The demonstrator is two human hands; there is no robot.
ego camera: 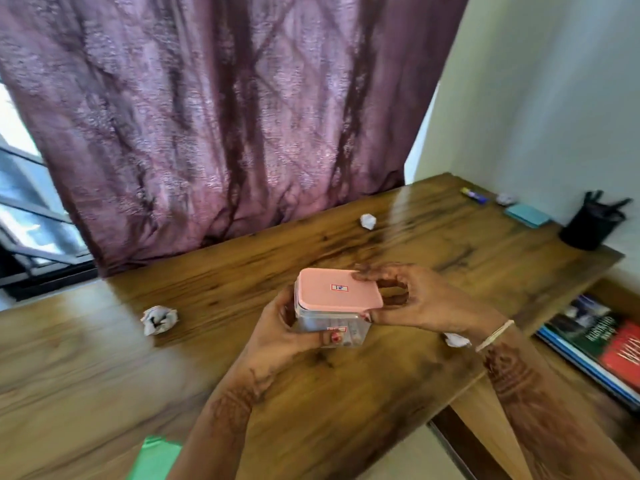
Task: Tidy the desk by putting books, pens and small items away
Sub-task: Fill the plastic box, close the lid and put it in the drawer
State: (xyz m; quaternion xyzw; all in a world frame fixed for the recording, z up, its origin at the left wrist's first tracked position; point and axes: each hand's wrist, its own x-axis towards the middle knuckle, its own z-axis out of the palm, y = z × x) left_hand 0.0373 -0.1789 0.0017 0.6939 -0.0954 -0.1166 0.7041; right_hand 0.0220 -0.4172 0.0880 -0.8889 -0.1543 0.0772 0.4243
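Box (332, 323) at mid-worktop (242, 258): my left hand (284, 327) wraps its body, right hand (426, 299) fingers (367, 276) pinch the lid (337, 289). Books (602, 341) shelved, 4 o'clock. Left to clear: paper ball (159, 319) at 9, glue (474, 195) and notes (526, 214) at 1.

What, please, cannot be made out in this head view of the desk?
Head view:
Box contents: left hand covers them, blurred.
Whether the lid is sealed: right hand hides its edge.
Books: titles blurred, cut by right edge.
Green thing: cut by bottom edge.
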